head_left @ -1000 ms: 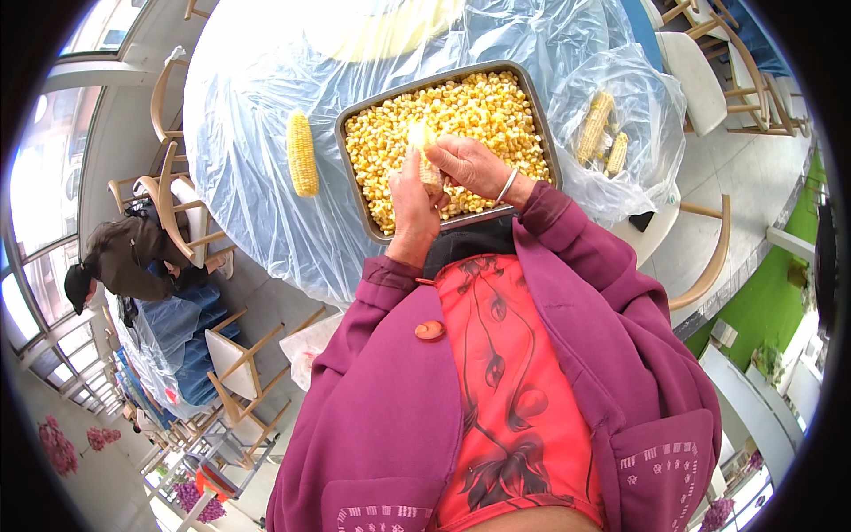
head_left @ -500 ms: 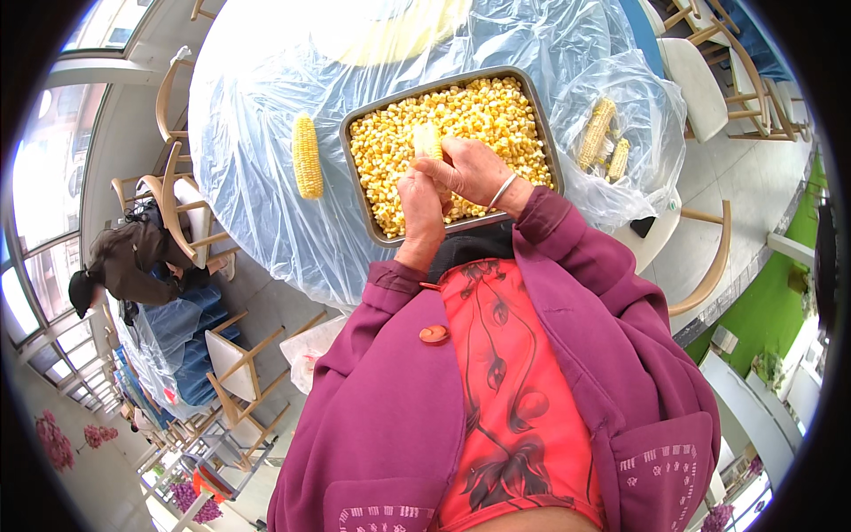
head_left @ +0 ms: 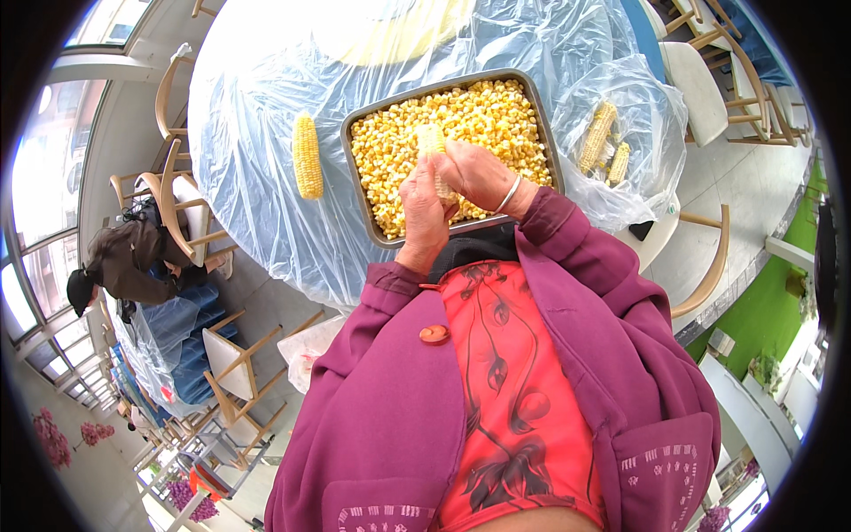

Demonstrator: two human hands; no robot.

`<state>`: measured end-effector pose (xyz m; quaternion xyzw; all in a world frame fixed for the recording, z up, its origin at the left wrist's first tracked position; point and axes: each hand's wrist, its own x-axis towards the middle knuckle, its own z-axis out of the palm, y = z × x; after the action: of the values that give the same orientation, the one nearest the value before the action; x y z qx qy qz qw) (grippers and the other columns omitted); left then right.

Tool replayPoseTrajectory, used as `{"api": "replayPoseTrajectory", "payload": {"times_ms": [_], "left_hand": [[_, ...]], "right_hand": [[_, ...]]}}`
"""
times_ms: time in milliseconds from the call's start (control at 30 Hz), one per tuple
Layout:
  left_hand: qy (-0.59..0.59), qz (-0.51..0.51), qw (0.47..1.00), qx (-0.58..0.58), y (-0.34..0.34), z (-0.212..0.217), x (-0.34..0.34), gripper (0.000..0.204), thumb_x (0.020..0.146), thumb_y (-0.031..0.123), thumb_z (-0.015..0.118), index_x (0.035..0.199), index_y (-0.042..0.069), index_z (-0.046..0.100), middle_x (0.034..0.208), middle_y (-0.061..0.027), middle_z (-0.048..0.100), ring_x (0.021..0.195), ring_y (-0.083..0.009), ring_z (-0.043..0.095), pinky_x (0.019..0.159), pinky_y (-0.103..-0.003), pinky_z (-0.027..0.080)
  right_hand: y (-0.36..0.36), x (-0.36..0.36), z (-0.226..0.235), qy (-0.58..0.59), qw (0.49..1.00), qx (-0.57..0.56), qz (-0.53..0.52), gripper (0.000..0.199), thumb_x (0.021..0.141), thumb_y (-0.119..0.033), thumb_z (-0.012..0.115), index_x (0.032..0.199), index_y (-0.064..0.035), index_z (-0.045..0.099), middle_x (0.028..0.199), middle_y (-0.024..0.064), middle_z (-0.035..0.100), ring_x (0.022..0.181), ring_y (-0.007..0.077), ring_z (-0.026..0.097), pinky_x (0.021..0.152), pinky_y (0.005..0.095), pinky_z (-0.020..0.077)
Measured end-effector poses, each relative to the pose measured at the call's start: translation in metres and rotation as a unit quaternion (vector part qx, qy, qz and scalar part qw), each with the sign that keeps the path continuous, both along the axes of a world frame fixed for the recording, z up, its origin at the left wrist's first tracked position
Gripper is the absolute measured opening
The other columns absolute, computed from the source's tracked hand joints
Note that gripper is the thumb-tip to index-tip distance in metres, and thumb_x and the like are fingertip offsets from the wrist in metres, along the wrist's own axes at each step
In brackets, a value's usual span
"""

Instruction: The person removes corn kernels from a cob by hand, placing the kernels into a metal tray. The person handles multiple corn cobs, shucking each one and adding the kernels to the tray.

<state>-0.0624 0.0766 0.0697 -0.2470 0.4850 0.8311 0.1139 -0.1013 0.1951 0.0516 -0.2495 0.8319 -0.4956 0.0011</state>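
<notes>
Over the near half of a dark rectangular tray (head_left: 352, 174) filled with loose yellow corn kernels (head_left: 496, 111), both my hands are wrapped round a corn cob (head_left: 432, 138). Its pale upper end sticks out beyond my fingers. My left hand (head_left: 424, 211) grips the lower part, with the fingers closed. From the right, my right hand (head_left: 480, 176), with a silver bangle at the wrist, presses its thumb and fingers against the cob. To the left of the tray a whole corn cob (head_left: 308, 157) with its kernels on lies on the plastic sheet.
Clear plastic sheeting (head_left: 266, 222) covers the round table. Right of the tray, a clear plastic bag (head_left: 651, 133) holds a long cob (head_left: 597, 136) and a shorter cob (head_left: 619, 164). Wooden chairs (head_left: 709, 275) stand around. At the left, a person (head_left: 133, 257) in dark clothes bends by another table.
My right hand has shifted slightly on the cob, and its fingers lie closer to my left hand. The cob's upper end has tipped a little to the right.
</notes>
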Motion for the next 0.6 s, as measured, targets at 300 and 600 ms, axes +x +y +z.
{"api": "replayPoseTrajectory", "payload": {"times_ms": [300, 600], "left_hand": [[-0.029, 0.027, 0.999, 0.017, -0.001, -0.001, -0.002, 0.031, 0.097, 0.039, 0.045, 0.082, 0.013, 0.055, 0.059, 0.0058, 0.047, 0.04, -0.0035, 0.036, 0.035, -0.02, 0.024], [0.082, -0.048, 0.984, -0.148, -0.007, -0.016, 0.0, 0.035, 0.1, 0.035, 0.039, 0.086, 0.007, 0.055, 0.062, 0.0038, 0.049, 0.047, -0.004, 0.042, 0.039, -0.021, 0.032]], "right_hand": [[0.0, -0.005, -0.016, -0.023, 0.997, -0.069, 0.012, 0.037, 0.097, -0.031, 0.044, 0.08, 0.0008, 0.052, 0.069, 0.0161, 0.053, 0.063, 0.0323, 0.052, 0.058, 0.0376, 0.0434], [0.002, -0.01, -0.007, -0.033, 0.996, 0.042, -0.074, 0.061, 0.091, -0.056, 0.042, 0.072, -0.0003, 0.057, 0.07, 0.0201, 0.058, 0.072, 0.0382, 0.058, 0.064, 0.0426, 0.0462]]}}
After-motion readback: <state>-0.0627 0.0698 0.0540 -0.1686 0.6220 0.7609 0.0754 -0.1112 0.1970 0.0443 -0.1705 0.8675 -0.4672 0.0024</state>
